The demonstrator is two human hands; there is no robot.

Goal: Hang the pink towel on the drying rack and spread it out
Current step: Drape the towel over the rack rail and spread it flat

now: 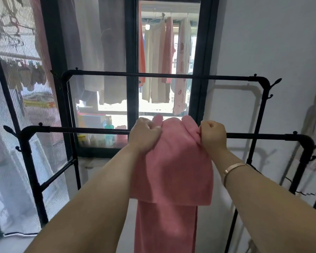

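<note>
The pink towel (171, 172) is draped over the near bar of the black drying rack (80, 130), bunched narrow at the bar, with one layer hanging in front and a longer layer below it. My left hand (144, 134) grips the towel's left edge at the bar. My right hand (212, 134) pinches its right edge at the same height. A thin bracelet sits on my right wrist. The rack's far bar (171, 75) is bare.
Behind the rack is a black-framed window (131, 52) with clothes hanging outside. A mesh curtain (16, 88) hangs at the left. A white wall stands at the right. Bottles (109, 132) sit on the sill. Hooks stick out at the rack's corners.
</note>
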